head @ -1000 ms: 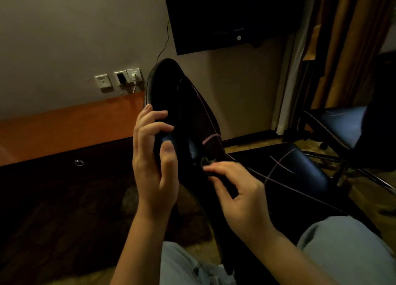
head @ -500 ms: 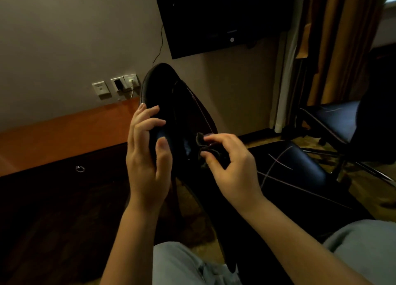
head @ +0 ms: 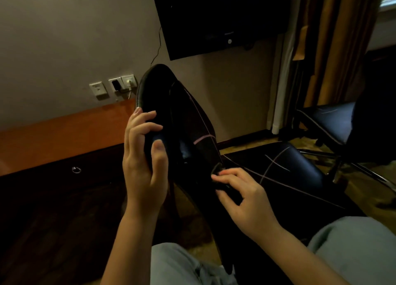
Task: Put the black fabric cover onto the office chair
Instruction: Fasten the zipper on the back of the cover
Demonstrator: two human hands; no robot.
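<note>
The office chair lies tipped in front of me, its dark backrest pointing up toward the wall and its seat to the right. The black fabric cover, with thin pale seam lines, sits over the lower backrest and the seat. My left hand grips the backrest's left edge, fingers curled over it and thumb on the front. My right hand pinches a small fold of the cover's edge near the joint of backrest and seat.
A wooden desk with a dark drawer front runs along the left wall under wall sockets. A dark TV hangs above. A second office chair stands at right beside curtains. My knees in grey trousers are below.
My right hand has moved down and right along the cover's edge, from mid-backrest to the seat joint, still pinching fabric. The left hand keeps its grip.
</note>
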